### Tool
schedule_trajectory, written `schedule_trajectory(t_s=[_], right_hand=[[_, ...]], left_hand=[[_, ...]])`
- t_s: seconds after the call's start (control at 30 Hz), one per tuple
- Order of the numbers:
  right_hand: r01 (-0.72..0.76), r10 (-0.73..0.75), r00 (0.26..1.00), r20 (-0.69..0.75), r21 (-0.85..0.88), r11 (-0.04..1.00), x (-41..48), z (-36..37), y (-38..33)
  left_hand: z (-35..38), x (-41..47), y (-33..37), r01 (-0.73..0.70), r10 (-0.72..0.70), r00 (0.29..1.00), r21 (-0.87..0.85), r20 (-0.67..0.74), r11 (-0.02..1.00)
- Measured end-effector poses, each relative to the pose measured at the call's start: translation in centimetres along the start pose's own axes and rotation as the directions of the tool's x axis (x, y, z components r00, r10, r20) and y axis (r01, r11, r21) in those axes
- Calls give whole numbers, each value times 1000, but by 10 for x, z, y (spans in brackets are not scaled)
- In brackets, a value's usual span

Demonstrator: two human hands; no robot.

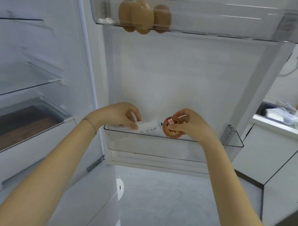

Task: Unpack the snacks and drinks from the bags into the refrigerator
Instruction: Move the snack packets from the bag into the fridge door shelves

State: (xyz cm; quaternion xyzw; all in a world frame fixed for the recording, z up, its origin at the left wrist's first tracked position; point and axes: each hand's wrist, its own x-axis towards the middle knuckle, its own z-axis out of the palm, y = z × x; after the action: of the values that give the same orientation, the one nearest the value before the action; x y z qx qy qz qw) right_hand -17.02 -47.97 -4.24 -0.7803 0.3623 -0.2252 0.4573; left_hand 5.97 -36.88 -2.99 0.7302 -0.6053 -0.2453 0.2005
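The refrigerator stands open, and its door faces me. Over the clear lower door bin [174, 147], my left hand [120, 115] grips a white snack packet [147, 126] that lies across the bin's top. My right hand [189, 124] holds a small round brown snack cup [170, 127] with a red and white label at the bin's rim, right beside the packet's end. Both forearms reach in from below.
The upper door bin [228, 27] holds three brown eggs [144, 16]. To the left are glass shelves [17, 86] and a drawer [22, 122] inside the fridge. A counter [282, 126] with containers and bottles stands at the right. Grey floor lies below.
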Motion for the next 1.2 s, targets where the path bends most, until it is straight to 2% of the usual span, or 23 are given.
schedule_trajectory(t_s=[0.2,0.37,0.43,0.53,0.63,0.7,0.77,0.9,1.1,1.2], right_hand=[[19,-17,997,-73,28,999,-8,4,0],[71,-58,983,-173,74,995,-15,4,-1],[97,-75,974,-213,93,991,-17,2,-3],[127,-89,961,-263,129,984,-21,-2,-9],[154,-98,948,-302,166,974,-25,-8,-16],[168,-105,940,-324,173,971,-25,-12,-21],[187,-111,928,-356,186,965,-25,-16,-29],[275,-157,869,-468,195,941,-28,-26,-52],[433,-331,785,-523,82,897,-41,-45,-94],[532,-455,686,-568,-34,846,-47,-56,-113]], left_hand=[[9,6,-2,-28,4,979,112,204,993],[12,4,-3,-7,-9,975,73,221,997],[12,3,-1,-32,19,987,80,161,996],[13,-2,9,-69,69,997,-31,-22,997],[14,-9,17,-174,161,968,-51,-195,983],[13,-13,22,-213,208,936,15,-284,977],[10,-17,29,-216,260,891,157,-371,964],[2,-23,46,-155,366,806,431,-465,889],[-2,-33,69,-113,491,686,587,-538,802],[-2,-38,87,-150,582,615,646,-532,749]])
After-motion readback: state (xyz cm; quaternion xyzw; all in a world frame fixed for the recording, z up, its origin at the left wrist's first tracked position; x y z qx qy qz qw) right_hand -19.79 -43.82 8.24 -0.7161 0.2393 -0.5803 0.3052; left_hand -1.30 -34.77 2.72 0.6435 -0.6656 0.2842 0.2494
